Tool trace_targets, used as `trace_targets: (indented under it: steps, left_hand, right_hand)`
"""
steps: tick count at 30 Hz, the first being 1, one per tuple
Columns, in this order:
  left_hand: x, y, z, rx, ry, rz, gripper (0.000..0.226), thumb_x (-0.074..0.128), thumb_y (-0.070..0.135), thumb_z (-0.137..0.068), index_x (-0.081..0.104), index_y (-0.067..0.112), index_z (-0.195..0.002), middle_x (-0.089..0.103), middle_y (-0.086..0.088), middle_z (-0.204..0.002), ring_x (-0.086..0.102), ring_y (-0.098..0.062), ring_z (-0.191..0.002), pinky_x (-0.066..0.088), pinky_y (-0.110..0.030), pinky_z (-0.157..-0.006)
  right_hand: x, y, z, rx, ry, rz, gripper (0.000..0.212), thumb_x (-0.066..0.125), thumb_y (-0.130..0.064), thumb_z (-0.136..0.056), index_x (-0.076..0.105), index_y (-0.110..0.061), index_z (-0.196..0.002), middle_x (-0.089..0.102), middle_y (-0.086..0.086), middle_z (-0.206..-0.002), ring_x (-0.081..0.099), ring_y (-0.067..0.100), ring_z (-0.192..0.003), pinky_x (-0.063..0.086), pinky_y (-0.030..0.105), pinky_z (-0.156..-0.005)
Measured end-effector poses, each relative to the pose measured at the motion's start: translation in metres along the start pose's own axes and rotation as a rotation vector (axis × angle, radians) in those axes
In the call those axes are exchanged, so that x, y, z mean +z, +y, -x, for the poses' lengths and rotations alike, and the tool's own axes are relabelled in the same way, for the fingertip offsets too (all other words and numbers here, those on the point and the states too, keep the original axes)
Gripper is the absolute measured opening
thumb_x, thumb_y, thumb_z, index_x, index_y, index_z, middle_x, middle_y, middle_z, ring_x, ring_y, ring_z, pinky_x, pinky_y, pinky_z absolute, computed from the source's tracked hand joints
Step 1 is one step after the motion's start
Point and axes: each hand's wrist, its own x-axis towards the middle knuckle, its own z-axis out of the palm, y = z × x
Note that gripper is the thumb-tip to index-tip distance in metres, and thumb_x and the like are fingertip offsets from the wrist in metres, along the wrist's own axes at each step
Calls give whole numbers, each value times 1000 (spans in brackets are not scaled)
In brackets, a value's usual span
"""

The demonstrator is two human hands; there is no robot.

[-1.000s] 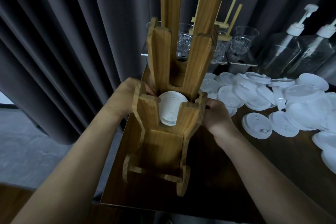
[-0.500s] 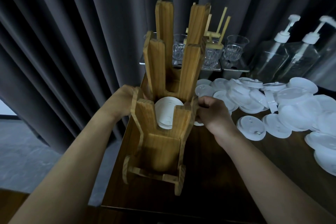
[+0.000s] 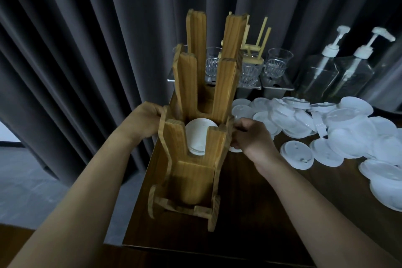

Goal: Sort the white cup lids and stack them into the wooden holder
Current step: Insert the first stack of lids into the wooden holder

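Observation:
A tall wooden holder [image 3: 195, 172] with upright slats stands at the left end of the dark table. A short stack of white lids [image 3: 199, 137] sits in its front slot. My left hand [image 3: 144, 121] grips the holder's left side wall. On the other side, my right hand [image 3: 252, 137] has its fingers curled against the holder's right side wall. A big loose pile of white cup lids [image 3: 339, 128] lies spread over the table to the right, some flat, some overlapping.
Behind the holder stand clear glasses [image 3: 277, 63] on a metal tray, a small wooden rack [image 3: 253, 44], and two clear pump bottles [image 3: 322, 72] at the back right. A dark curtain hangs behind. The table's left edge [image 3: 141, 187] runs close beside the holder.
My right hand has drawn back a little from the holder's top edge to its side. The view has shifted slightly; the holder and my left hand keep their places.

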Motion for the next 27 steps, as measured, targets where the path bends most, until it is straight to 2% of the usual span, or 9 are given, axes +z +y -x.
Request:
trace_targets:
  steps: [2, 5, 8, 12, 15, 18, 20, 24, 27]
  left_hand:
    - [-6, 14, 10, 38, 27, 64, 18, 80, 21, -91, 80, 6, -81, 78, -4, -75, 73, -5, -72, 57, -27, -80]
    - [-16, 40, 27, 89, 95, 129, 27, 75, 29, -95, 78, 6, -82, 74, 0, -66, 68, 1, -60, 51, -15, -64]
    - [-24, 66, 43, 175, 171, 116, 29, 72, 30, -97, 79, 3, -88, 72, -3, -69, 64, 1, -57, 47, -8, -54]
    - [-26, 105, 67, 323, 213, 68, 32, 72, 35, -96, 79, 6, -83, 75, -6, -74, 67, -11, -69, 53, -13, -65]
    - [-13, 136, 82, 406, 222, -5, 28, 71, 41, -95, 80, 16, -85, 77, -5, -80, 71, -15, -75, 56, -20, -71]
    - [10, 160, 90, 477, 236, -44, 19, 71, 44, -95, 79, 28, -88, 76, 2, -83, 72, -13, -81, 59, -29, -77]
    - [29, 171, 90, 516, 228, -59, 13, 72, 41, -95, 78, 31, -92, 75, 5, -85, 70, -7, -81, 59, -26, -76]
    - [78, 186, 84, 565, 207, -72, 9, 74, 34, -95, 75, 27, -100, 70, 9, -87, 63, 1, -75, 48, -11, -64]
    - [123, 188, 76, 532, 138, -34, 8, 74, 33, -95, 74, 29, -102, 69, 12, -84, 64, -1, -74, 50, -15, -65]
  right_hand:
    - [-6, -9, 2, -67, 8, -47, 21, 74, -25, -96, 73, -5, -87, 75, 15, -82, 68, 15, -68, 56, 32, -69]
    - [-14, -26, 7, -153, 18, -56, 21, 75, -31, -95, 72, -11, -89, 72, 6, -75, 69, 16, -72, 59, 41, -79]
    - [-25, -47, 15, -260, 46, -82, 12, 75, -29, -95, 70, -19, -98, 69, -7, -73, 68, 9, -69, 57, 30, -70]
    - [-46, -72, 27, -386, 50, -121, 8, 72, -24, -97, 68, -18, -100, 69, -5, -73, 64, 7, -62, 51, 18, -59]
    - [-63, -83, 33, -457, 65, -139, 7, 72, -22, -97, 68, -16, -101, 69, -3, -75, 64, 7, -61, 50, 16, -58]
    - [-82, -85, 39, -497, 99, -150, 8, 72, -23, -97, 70, -16, -101, 71, 0, -80, 65, 10, -63, 51, 18, -60]
    - [-96, -80, 43, -510, 122, -142, 8, 72, -23, -97, 71, -17, -101, 73, 2, -84, 67, 9, -64, 53, 18, -60]
    - [-133, -55, 49, -491, 171, -129, 3, 71, -20, -98, 71, -19, -101, 73, 1, -86, 66, 6, -66, 51, 16, -62]
    - [-164, -26, 51, -436, 206, -91, 4, 71, -22, -98, 71, -21, -102, 73, -4, -85, 67, 6, -67, 51, 16, -61]
